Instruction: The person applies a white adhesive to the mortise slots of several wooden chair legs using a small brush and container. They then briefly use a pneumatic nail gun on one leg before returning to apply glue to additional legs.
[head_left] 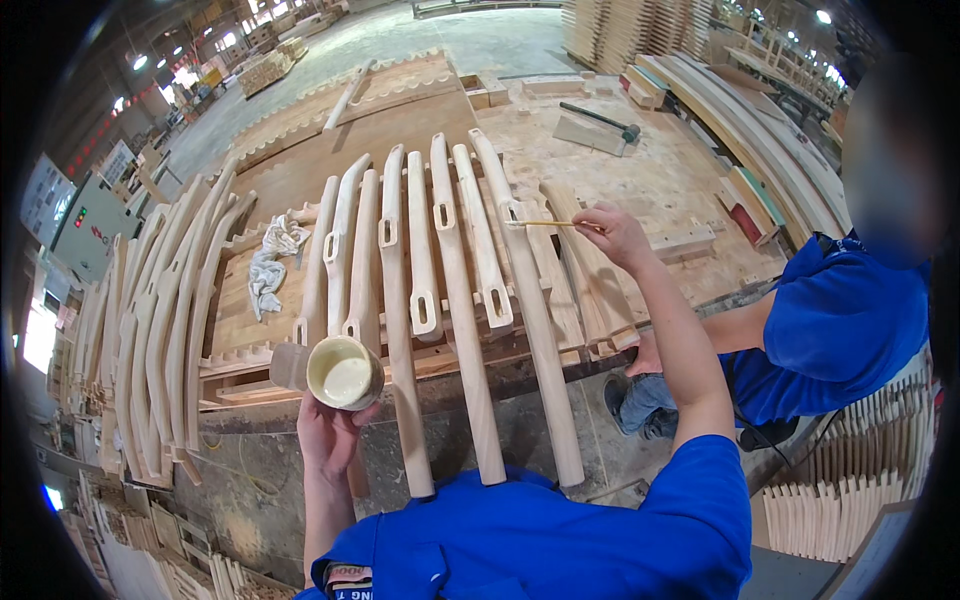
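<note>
My left hand [330, 437] is wrapped round a round cup [374, 392] of creamy white liquid [345, 374], held in front of the bench. Between the fingers of my right hand [617, 238] is a thin wooden stick [548, 223], perhaps a brush. Its far tip meets the slot near the upper part of a long, pale wooden leg [537, 305]. Several similar bent legs lie side by side to the left, such as a slotted leg [452, 262], their near ends jutting toward me. White shows at the slot where the tip touches.
A co-worker in a blue shirt [845, 320] stands close on the right, a hand [646, 353] by the bench edge. A hammer [600, 120] lies farther back. A white rag [272, 265] is left of the legs; more curved wooden parts [165, 320] stand far left.
</note>
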